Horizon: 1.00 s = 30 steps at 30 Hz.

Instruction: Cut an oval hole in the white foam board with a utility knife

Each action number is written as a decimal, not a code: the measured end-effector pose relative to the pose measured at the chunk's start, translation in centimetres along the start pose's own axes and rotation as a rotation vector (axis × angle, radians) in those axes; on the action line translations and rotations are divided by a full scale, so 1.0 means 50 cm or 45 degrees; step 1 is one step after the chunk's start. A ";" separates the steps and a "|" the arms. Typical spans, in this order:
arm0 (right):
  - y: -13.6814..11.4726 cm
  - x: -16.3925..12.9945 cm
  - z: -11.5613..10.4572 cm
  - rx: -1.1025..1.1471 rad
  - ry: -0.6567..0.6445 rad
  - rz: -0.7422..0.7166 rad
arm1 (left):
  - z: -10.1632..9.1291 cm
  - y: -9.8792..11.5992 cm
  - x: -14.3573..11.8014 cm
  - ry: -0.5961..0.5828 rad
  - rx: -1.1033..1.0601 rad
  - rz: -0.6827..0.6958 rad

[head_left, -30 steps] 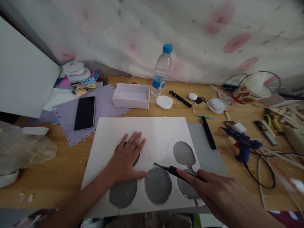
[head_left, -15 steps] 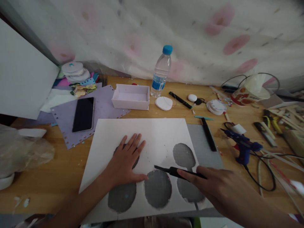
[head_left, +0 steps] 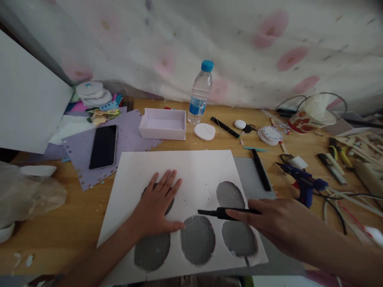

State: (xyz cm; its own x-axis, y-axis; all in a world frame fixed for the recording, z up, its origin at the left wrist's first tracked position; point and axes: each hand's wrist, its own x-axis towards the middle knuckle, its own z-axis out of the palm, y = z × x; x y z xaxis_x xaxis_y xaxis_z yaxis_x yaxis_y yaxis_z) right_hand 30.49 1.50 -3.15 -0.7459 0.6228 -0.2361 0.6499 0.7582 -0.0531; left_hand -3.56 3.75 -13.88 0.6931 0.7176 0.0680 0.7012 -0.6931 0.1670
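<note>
Right grip (head_left: 269, 219) closed around a black cutting tool (head_left: 223, 212) above the white foam sheet (head_left: 191, 167); left hand (head_left: 157, 205) flat, open, pressing the sheet.

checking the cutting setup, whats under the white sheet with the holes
A grey mat shows through the round holes and past the white sheet's right edge. The left hand covers part of one hole; the mat's extent under the sheet is hidden.

Two bare hands, left hand (head_left: 157, 207) and right hand (head_left: 277, 225), and bare forearms enter from the near edge; no sleeves, rings, watch or gloves show.
</note>
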 end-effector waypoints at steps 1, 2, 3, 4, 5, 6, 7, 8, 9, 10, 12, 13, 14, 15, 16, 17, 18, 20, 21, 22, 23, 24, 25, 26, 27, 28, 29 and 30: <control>0.007 0.001 -0.002 -0.007 -0.018 -0.010 | 0.000 0.000 0.000 -0.001 -0.001 0.001; 0.013 0.003 -0.005 -0.009 -0.035 -0.016 | 0.000 0.000 0.001 -0.001 -0.001 0.000; 0.019 0.007 -0.010 -0.005 -0.046 -0.025 | 0.000 -0.001 0.001 0.000 -0.001 0.000; 0.024 0.011 -0.015 0.006 -0.053 -0.036 | -0.001 -0.001 0.001 0.001 0.000 0.000; 0.028 0.016 -0.022 0.022 -0.067 -0.050 | -0.001 -0.001 0.001 0.001 0.003 0.001; 0.033 0.022 -0.030 0.039 -0.080 -0.067 | -0.001 -0.002 0.001 0.002 0.005 0.004; 0.037 0.027 -0.037 0.056 -0.092 -0.086 | -0.001 -0.002 0.001 0.001 0.007 0.009; 0.042 0.033 -0.043 0.068 -0.101 -0.101 | 0.000 -0.002 0.001 0.001 0.007 0.012; 0.048 0.038 -0.048 0.075 -0.114 -0.105 | 0.000 -0.003 0.000 0.000 0.006 0.013; 0.056 0.043 -0.053 0.077 -0.128 -0.107 | 0.000 -0.003 0.000 0.002 0.003 0.013; 0.074 0.054 -0.057 0.073 -0.152 -0.115 | 0.000 -0.004 0.000 0.007 -0.001 0.014; 0.084 0.059 -0.058 0.072 -0.163 -0.124 | -0.001 -0.004 0.000 0.008 -0.001 0.015; 0.094 0.064 -0.058 0.073 -0.168 -0.140 | -0.001 -0.004 0.000 0.006 0.001 0.016; 0.105 0.069 -0.058 0.082 -0.170 -0.161 | -0.001 -0.004 0.000 0.002 0.004 0.017; 0.115 0.073 -0.058 0.097 -0.170 -0.182 | -0.001 -0.004 0.001 -0.001 0.008 0.016; 0.125 0.077 -0.058 0.117 -0.174 -0.198 | -0.001 -0.004 0.001 -0.003 0.012 0.016; 0.133 0.079 -0.059 0.138 -0.177 -0.212 | -0.001 -0.004 0.002 -0.002 0.015 0.015; 0.147 0.083 -0.062 0.158 -0.173 -0.230 | 0.000 -0.004 0.002 0.005 0.017 0.015; 0.151 0.085 -0.064 0.158 -0.169 -0.235 | 0.000 -0.004 0.002 0.008 0.017 0.015; 0.155 0.086 -0.066 0.150 -0.168 -0.238 | 0.000 -0.004 0.002 0.009 0.015 0.016; 0.157 0.088 -0.068 0.138 -0.166 -0.242 | 0.000 -0.004 0.003 0.008 0.013 0.017; 0.158 0.089 -0.071 0.127 -0.163 -0.250 | 0.000 -0.004 0.003 0.008 0.010 0.018; 0.160 0.090 -0.073 0.117 -0.154 -0.264 | 0.000 -0.004 0.002 0.006 0.007 0.021; 0.162 0.090 -0.076 0.105 -0.141 -0.275 | 0.000 -0.004 0.002 0.005 0.004 0.021; 0.166 0.088 -0.079 0.091 -0.122 -0.274 | 0.000 -0.004 0.002 0.004 0.002 0.021; 0.170 0.084 -0.082 0.080 -0.090 -0.261 | -0.001 -0.004 0.002 0.003 -0.001 0.018; 0.174 0.078 -0.084 0.078 -0.046 -0.230 | -0.001 -0.003 0.001 0.000 -0.003 0.013; 0.178 0.068 -0.085 0.092 0.011 -0.177 | -0.001 -0.003 0.001 -0.003 -0.006 0.009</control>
State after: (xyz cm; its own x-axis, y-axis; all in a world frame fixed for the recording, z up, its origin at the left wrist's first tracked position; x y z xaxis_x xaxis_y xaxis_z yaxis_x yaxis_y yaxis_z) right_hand 33.11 11.21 -0.31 -0.8305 0.5146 -0.2132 0.5487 0.8216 -0.1545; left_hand -3.65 3.87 -13.84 0.6982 0.7128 0.0666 0.6957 -0.6975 0.1715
